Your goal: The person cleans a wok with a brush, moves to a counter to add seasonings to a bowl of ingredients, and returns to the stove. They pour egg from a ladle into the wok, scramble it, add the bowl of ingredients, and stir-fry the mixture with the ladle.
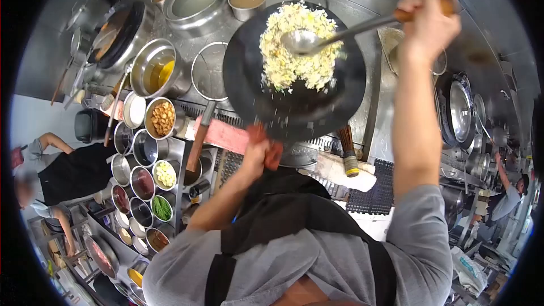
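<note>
A black wok sits at the stove, and a mound of fried rice with yellow and green bits covers its far half. My left hand is closed round the wok's near edge through a red cloth. Up at the right, my right hand grips the wooden end of a long metal ladle. The ladle's bowl rests over the middle of the rice. Some grains look loose and blurred in the near part of the wok.
Left of the wok are a wire strainer, a pot of oil and several ingredient tins, one with browned cubes. A bamboo brush lies near right. One person stands left, another far right.
</note>
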{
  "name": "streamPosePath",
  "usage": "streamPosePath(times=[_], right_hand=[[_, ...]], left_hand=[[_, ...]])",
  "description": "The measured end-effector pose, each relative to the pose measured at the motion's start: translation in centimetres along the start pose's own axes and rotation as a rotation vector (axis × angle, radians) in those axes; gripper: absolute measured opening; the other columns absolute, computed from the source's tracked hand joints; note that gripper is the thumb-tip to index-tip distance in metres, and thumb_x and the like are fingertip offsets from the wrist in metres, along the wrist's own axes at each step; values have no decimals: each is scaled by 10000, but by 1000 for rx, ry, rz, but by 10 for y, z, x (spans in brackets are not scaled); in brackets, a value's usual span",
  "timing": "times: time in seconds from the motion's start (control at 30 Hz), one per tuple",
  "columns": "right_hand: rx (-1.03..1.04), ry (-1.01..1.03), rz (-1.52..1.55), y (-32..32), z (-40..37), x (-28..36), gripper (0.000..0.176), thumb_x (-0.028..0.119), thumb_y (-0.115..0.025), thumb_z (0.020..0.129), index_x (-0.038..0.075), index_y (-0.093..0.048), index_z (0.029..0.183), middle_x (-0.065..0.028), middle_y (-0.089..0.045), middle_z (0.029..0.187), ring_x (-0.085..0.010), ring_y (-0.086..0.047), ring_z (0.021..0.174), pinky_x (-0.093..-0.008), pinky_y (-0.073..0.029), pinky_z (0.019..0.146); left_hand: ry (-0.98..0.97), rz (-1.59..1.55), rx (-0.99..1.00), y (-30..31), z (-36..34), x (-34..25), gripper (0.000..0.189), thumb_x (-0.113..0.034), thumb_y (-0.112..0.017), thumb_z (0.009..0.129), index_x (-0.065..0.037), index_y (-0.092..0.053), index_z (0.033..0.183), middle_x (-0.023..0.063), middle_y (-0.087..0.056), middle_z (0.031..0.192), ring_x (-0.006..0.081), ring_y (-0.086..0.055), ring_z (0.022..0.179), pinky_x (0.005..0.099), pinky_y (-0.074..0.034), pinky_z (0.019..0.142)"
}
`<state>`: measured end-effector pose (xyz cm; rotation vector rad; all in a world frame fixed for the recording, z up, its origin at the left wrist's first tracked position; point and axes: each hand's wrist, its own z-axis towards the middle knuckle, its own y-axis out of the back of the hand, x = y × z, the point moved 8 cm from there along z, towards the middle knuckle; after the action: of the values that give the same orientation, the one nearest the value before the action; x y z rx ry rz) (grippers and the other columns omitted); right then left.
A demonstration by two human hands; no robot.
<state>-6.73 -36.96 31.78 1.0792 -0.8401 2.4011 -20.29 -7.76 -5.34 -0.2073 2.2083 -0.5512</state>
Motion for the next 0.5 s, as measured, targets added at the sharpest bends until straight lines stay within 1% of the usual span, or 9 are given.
streamPosePath(times=[0.07,0.13,0.17,0.23,0.27,0.3,0.37,0.43,0.5], right_hand=[[38,-6,43,6,2,32,211,47,-666,819,46,-476,728,-40,-445,563,-147,-457,463,-314,-406,462],[96,-48,71,3,-5,37,201,54,-668,815,60,-484,734,-27,-426,549,-137,-428,445,-298,-377,444],[108,-85,36,2,-11,25,191,48,-673,809,64,-493,749,-12,-425,530,-128,-425,421,-286,-375,425],[138,-92,-47,-7,-34,-10,188,37,-671,814,60,-492,759,-12,-454,525,-116,-438,405,-273,-373,409],[117,-105,-55,-8,-42,-32,196,57,-693,795,60,-506,738,-16,-493,522,-106,-470,404,-255,-373,397],[95,-114,-63,-11,-45,-49,206,78,-716,777,60,-520,717,-21,-531,520,-95,-503,403,-237,-373,384],[146,-51,-59,-14,-47,-58,192,55,-710,777,50,-528,718,-25,-545,539,-94,-516,417,-235,-372,385],[173,14,5,-10,-38,-11,206,66,-711,780,44,-520,708,-24,-534,533,-96,-501,409,-235,-374,382],[264,24,61,-7,-20,30,189,33,-668,805,59,-497,727,-17,-444,506,-116,-442,409,-277,-368,402]], left_hand=[[31,45,-1,-6,-31,-10,334,16,-412,742,-29,-484,1065,158,-619,816,164,-537,545,256,-462,451],[-69,-144,-68,-27,-43,-40,350,14,-419,755,-33,-476,1097,158,-616,823,152,-563,572,221,-450,446],[-3,-125,-98,-30,-22,-46,327,2,-415,780,-32,-462,1102,174,-611,822,188,-604,632,281,-479,458],[-12,-164,-173,-50,26,-64,176,-26,-435,810,-1,-494,974,190,-605,802,275,-625,662,421,-522,494],[38,-128,-26,-50,60,-58,170,-30,-442,809,-15,-481,974,137,-572,737,252,-618,640,415,-529,505],[1,-141,-40,-43,83,-46,226,-16,-440,804,-39,-470,1027,114,-579,745,225,-609,620,389,-522,500],[-123,-36,10,-31,69,-30,152,-6,-447,767,-46,-550,872,88,-583,721,178,-598,613,313,-471,501],[-61,-124,-97,-4,20,1,263,9,-433,740,-41,-552,969,94,-616,826,173,-592,621,287,-452,493],[-40,-7,-113,-15,-40,-17,333,-6,-437,730,-43,-530,1049,94,-613,876,180,-610,670,309,-474,514]])
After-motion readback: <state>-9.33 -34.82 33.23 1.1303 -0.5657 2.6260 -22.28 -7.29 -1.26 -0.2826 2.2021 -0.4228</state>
